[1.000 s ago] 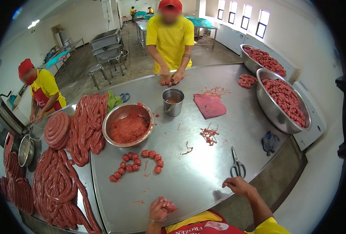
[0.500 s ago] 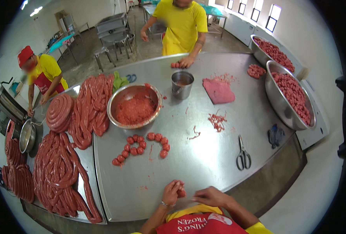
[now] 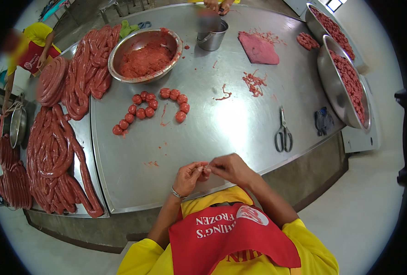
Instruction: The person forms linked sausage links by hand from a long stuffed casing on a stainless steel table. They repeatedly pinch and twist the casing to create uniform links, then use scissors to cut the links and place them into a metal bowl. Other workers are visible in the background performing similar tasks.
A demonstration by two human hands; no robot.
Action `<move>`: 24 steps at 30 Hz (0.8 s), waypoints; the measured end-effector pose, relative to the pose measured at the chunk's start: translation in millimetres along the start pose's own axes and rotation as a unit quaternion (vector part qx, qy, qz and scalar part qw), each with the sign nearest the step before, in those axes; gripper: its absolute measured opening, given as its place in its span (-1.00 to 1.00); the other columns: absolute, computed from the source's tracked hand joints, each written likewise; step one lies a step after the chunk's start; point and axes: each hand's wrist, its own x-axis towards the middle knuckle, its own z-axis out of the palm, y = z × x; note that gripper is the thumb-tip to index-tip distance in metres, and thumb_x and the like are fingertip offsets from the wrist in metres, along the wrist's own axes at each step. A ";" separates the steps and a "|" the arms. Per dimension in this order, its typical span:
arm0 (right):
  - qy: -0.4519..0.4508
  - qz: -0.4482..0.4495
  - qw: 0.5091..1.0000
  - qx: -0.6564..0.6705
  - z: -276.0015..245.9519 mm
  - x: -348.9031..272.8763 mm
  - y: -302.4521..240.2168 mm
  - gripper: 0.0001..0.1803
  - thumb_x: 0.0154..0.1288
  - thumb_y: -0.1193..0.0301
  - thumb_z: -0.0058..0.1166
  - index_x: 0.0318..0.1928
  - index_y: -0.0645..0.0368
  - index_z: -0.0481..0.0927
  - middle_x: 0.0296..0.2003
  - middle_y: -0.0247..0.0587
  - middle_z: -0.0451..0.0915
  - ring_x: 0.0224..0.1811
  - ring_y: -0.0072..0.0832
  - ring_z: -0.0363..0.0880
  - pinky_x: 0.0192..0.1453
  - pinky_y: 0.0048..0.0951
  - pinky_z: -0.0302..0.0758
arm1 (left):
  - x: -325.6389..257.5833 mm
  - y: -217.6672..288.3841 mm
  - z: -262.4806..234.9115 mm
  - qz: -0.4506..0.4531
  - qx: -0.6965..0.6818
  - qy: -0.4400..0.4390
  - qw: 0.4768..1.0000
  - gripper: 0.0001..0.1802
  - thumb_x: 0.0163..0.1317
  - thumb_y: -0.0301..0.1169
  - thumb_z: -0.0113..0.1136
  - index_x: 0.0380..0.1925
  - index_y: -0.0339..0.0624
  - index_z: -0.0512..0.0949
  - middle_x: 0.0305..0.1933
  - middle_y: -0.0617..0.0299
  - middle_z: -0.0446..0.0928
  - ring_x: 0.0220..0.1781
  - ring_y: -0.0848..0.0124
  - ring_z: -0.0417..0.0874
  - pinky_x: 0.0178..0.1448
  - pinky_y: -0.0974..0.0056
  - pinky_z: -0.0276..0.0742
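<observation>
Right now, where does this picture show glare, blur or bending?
In the head view, glare on the grey stainless-steel table, left of the black-handled scissors; a blurred patch over part of the silver metal pail; table edges bow; the reddish piece between the bare left hand and right hand looks unclear.

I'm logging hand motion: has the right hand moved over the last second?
Yes, leftward. A second ago the right hand was close by the scissors; now it is well left of them, beside the left hand.
</observation>
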 end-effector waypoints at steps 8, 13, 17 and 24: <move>-0.018 -0.005 1.000 0.022 -13.8 0.2 9.5 -0.78 0.28 0.28 0.13 -0.32 0.19 0.60 -0.56 -0.02 0.57 -0.52 -0.04 0.57 -0.40 -0.17 0.46 | 0.8 8.8 15.0 0.017 0.044 0.003 0.999 -0.36 0.42 -0.52 -0.07 0.41 -0.17 -0.09 -0.31 0.17 0.59 -0.28 0.54 0.58 -0.09 0.38 0.59; 0.011 0.020 1.000 -0.005 -11.6 5.6 10.7 -0.78 0.31 0.27 0.10 -0.33 0.19 0.54 -0.59 -0.02 0.55 -0.54 -0.02 0.54 -0.42 -0.16 0.44 | 2.4 19.4 20.3 0.004 0.041 -0.028 0.999 -0.23 0.39 -0.57 -0.05 0.44 -0.10 -0.24 -0.34 0.16 0.57 -0.27 0.52 0.57 -0.03 0.36 0.54; 0.015 0.044 0.999 0.028 2.6 12.8 36.7 -0.75 0.36 0.26 0.06 -0.29 0.22 0.51 -0.60 -0.07 0.55 -0.56 -0.17 0.56 -0.42 -0.20 0.44 | 4.0 19.7 22.1 0.045 0.066 -0.058 0.995 -0.23 0.40 -0.57 -0.05 0.45 -0.11 -0.25 -0.33 0.15 0.57 -0.25 0.51 0.57 0.01 0.33 0.54; 0.011 0.186 0.941 0.283 -7.9 -8.4 44.4 -0.67 0.46 0.21 -0.02 -0.17 0.26 0.58 -0.46 -0.26 0.58 -0.46 -0.55 0.53 -0.38 -0.40 0.49 | 1.7 2.9 10.1 0.034 0.023 0.005 0.999 -0.79 0.46 -0.51 -0.06 0.01 -0.33 0.46 -0.31 0.24 0.55 -0.25 0.52 0.55 -0.09 0.36 0.54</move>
